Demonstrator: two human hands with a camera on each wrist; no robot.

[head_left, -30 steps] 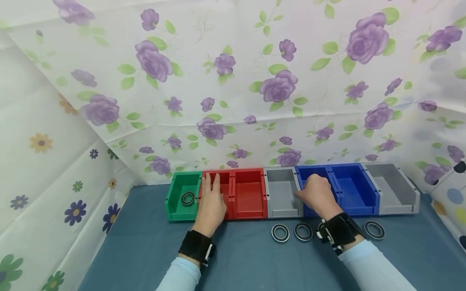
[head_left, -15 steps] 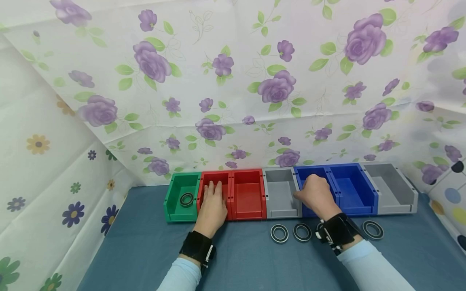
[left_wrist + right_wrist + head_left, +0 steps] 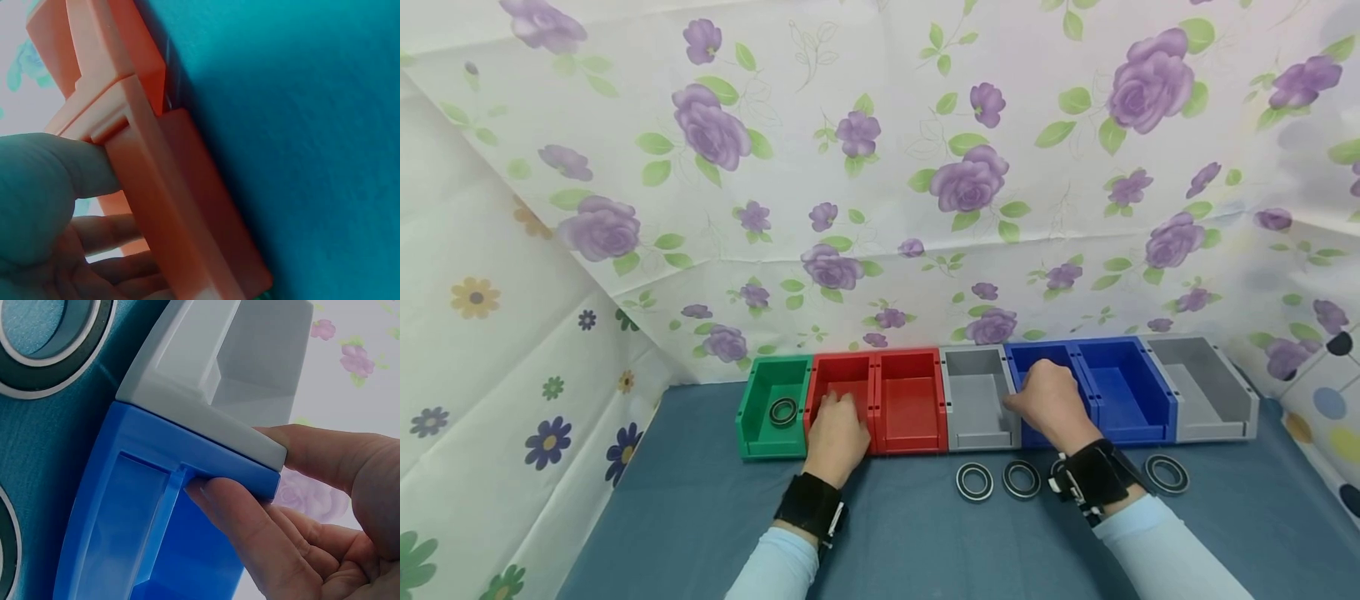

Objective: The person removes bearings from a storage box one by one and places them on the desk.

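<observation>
My left hand reaches into the left red bin, fingers bent downward. In the left wrist view the bin's front lip hides the fingertips, so I cannot tell whether they hold anything. My right hand pinches the adjoining side walls of the middle grey bin and the left blue bin, with a finger and thumb on opposite sides. One ball bearing lies in the green bin. Other bearings lie on the table before the bins, one partly behind my right wrist.
To the right of my hands stand another blue bin and a grey bin, joined to the row. A second red bin sits between the left red and middle grey ones. Flowered cloth hangs close behind.
My left hand has drawn back slightly and its fingers, straight across the left red bin before, now bend down into it. My right hand keeps its hold in the same place.
</observation>
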